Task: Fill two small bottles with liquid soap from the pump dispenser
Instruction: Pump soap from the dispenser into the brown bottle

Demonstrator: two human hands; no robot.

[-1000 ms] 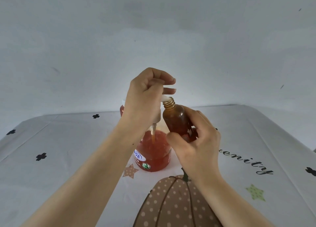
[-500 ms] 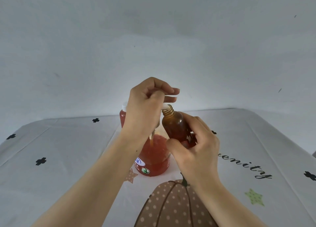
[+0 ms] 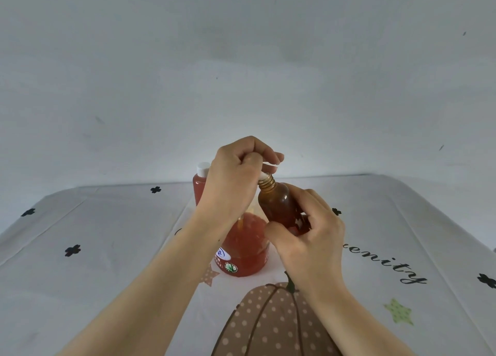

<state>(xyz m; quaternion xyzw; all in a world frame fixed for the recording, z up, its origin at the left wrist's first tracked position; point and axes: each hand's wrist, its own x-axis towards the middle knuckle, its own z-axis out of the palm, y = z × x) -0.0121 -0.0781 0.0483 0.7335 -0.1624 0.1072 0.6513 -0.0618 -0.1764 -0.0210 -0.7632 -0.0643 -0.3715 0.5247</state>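
Observation:
My left hand [image 3: 236, 178] is closed over the white pump head of the soap dispenser [image 3: 245, 251], a clear round bottle of red-orange liquid standing mid-table. My right hand [image 3: 308, 237] grips a small amber bottle [image 3: 279, 205], tilted left, its threaded open neck pressed up against the white spout under my left fingers. A second small bottle [image 3: 200, 184], filled with reddish liquid and topped with a white cap, stands upright behind the dispenser, partly hidden by my left hand.
The table wears a white cloth [image 3: 94, 248] printed with black clovers, script lettering, stars and a dotted brown pumpkin [image 3: 271, 320] near the front edge. A plain grey wall rises right behind the table.
My left hand has sunk lower with the pump head, and the amber bottle stays at the spout. The view has tilted up a little, so the scene sits lower in the frame.

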